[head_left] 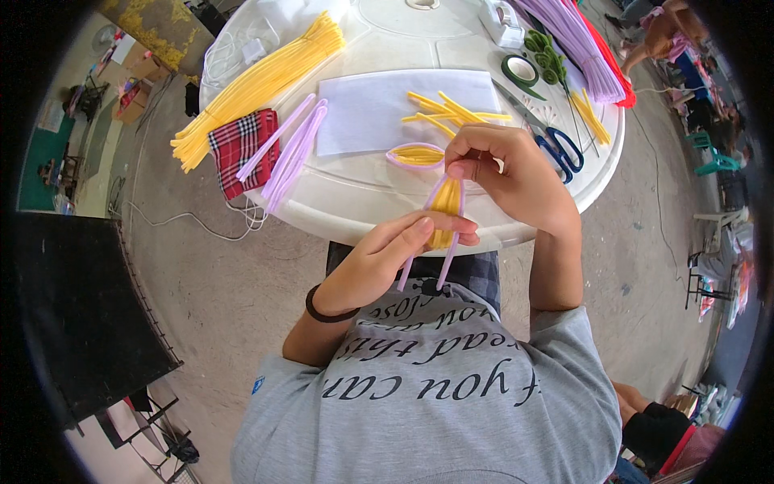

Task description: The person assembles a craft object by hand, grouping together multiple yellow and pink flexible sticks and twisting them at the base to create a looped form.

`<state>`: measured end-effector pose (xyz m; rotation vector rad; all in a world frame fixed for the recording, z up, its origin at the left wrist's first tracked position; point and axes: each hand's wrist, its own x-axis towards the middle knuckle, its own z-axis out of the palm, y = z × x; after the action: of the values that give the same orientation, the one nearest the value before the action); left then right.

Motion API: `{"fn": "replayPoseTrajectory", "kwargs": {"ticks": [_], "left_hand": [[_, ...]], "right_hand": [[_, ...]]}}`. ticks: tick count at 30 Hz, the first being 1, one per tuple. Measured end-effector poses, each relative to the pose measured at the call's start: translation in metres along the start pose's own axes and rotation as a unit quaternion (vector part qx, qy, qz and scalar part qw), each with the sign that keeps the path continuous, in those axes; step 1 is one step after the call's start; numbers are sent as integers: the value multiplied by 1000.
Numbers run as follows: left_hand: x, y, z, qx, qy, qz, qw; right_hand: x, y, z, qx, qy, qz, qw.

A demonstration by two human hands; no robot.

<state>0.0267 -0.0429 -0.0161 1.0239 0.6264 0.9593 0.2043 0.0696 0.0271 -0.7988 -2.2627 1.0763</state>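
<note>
Between my hands is a petal shape of pipe cleaners (447,202), yellow inside with a lilac outline. My left hand (407,242) is closed across its lower part, and two lilac ends hang below the fingers. At its top, the thumb and fingertips of my right hand (504,169) pinch the tip. Just behind, a similar yellow petal with a lilac edge (417,155) lies on the table. Several short yellow pipe cleaners (451,109) are strewn over a white sheet (363,113) farther back.
On the round white table (347,198) lie a yellow pipe-cleaner bundle (266,85), lilac pipe cleaners (297,153) on a plaid cloth (230,153), scissors (556,149), green tape (520,73), green coiled stems (548,60), a tape dispenser (501,24) and a lilac bundle (580,56).
</note>
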Motion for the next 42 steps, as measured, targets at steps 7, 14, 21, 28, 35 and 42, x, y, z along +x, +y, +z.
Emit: {"fn": "replayPoseTrajectory", "kwargs": {"ticks": [7,14,21,28,35,42], "left_hand": [[-2,2,4,48,56,37,997],[-5,8,-1,116,26,33,992],[4,11,-10,83,-6,48,995],[7,6,-10,-5,5,2,1000],[4,5,-3,23,12,30,999],[0,8,0,16,13,26,999]], "right_hand": [[5,-7,5,5,26,-2,1000],[-6,7,9,174,-23,87,981],[-11,5,9,201,-42,82,975],[-11,-3,11,155,-30,106,982],[-9,-5,10,23,41,55,997],[0,-4,5,22,49,29,998]]}}
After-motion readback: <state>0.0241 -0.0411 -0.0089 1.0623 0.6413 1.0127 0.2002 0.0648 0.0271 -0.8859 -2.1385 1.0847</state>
